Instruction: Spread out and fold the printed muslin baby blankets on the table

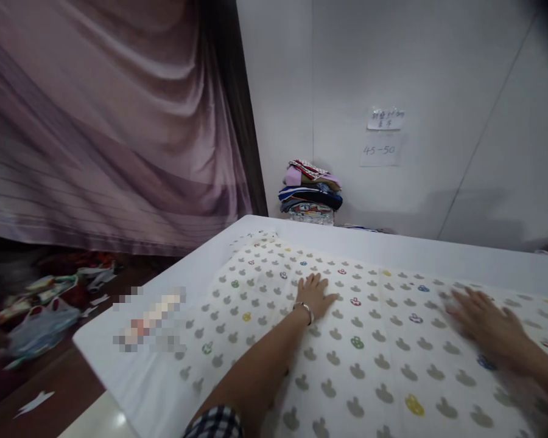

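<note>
A cream cloth [379, 365] printed with grey mushroom-like shapes and a few coloured ones lies spread over the white table. My left hand [314, 295], with a bracelet at the wrist, lies flat on the cloth near its middle, fingers spread. Further right, my right hand [486, 319] is over the cloth with fingers stretched out. It is smeared by motion, so I cannot tell whether it touches the fabric. Neither hand grips anything. The cloth's far left corner [269, 236] looks slightly rumpled, and its near edge runs out of view.
White table [438, 250] edges show at the back and left. Beyond stands a stack of folded fabrics [310, 191] by the wall, under paper notes [381, 151]. A pinkish curtain [155, 121] hangs left; below are plastic bags [45, 325] on the floor. A pixelated patch covers something on the table.
</note>
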`<state>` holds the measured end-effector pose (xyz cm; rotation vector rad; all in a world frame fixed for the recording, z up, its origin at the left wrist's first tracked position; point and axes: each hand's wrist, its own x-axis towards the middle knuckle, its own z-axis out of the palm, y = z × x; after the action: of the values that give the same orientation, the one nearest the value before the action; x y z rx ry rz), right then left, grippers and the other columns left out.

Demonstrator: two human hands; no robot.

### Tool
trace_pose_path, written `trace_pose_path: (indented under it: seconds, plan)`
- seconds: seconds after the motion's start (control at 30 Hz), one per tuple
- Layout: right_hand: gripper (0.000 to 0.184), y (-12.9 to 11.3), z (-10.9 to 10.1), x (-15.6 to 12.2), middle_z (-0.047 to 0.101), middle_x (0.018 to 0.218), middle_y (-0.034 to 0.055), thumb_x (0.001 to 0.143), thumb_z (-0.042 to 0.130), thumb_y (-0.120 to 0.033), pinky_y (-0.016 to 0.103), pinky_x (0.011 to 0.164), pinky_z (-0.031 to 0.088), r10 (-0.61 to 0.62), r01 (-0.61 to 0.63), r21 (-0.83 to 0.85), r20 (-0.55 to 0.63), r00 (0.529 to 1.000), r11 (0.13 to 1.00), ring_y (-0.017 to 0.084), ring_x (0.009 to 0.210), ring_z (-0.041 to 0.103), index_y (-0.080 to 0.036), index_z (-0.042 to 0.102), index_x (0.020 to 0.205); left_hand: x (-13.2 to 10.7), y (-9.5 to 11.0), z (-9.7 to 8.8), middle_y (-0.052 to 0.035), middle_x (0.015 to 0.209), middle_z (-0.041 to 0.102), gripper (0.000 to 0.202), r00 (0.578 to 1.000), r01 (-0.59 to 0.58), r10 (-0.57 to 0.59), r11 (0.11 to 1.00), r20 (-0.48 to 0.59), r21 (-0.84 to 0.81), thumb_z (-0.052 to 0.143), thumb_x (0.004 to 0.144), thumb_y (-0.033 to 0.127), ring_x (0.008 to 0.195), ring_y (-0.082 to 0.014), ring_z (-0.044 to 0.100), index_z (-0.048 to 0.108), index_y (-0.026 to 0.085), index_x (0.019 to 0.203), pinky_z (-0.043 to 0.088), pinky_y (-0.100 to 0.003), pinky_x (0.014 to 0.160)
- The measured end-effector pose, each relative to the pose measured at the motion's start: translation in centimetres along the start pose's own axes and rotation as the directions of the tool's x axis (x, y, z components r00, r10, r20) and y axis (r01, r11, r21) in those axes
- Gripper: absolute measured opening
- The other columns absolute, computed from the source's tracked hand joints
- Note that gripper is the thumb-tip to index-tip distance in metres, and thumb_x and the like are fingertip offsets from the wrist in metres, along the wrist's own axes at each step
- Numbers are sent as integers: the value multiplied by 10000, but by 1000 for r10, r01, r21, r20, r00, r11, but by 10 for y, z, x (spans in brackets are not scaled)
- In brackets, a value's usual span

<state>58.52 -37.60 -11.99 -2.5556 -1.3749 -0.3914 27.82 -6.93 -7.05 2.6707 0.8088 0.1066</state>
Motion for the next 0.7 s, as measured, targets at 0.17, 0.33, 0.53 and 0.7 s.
trace_pose_path:
  seconds: [0.17,0.33,0.53,0.7]
  plan:
    - [630,-116,-13,-23,197,1508,-1,856,223,-610,549,1105,130,-196,162,141,285,938,977,260,1384,134,-343,317,1419,16,-5,-14,-56,1394,428,345,992,-26,33,998,124,-54,424,876,383,1354,-298,226,552,346,1193,140,-585,1065]
    - [627,-143,-18,-33,100,1515,-50,878,255,-633,499,1133,86,-227,172,196,311,923,965,243,1388,97,-352,257,1438,12,-9,-13,-64,1367,455,277,997,-26,38,987,70,-159,474,859,334,1331,-274,277,605,306,1102,127,-532,1091]
    - [626,-162,-46,-32,192,1497,17,868,317,-628,569,1100,136,-169,104,214,313,935,971,293,1371,150,-317,339,1411,-1,-6,-5,-99,1366,475,417,979,52,-133,896,-155,-441,403,882,453,1312,-253,346,587,217,1173,141,-416,1127]
    - [644,-239,-85,-84,124,1510,9,885,427,-539,606,1088,105,-494,371,447,197,847,814,301,1376,126,-379,154,1446,-1,-9,-12,-106,1267,568,451,924,53,-301,713,-236,-699,388,892,453,1193,-233,490,594,161,1167,316,-344,1059]
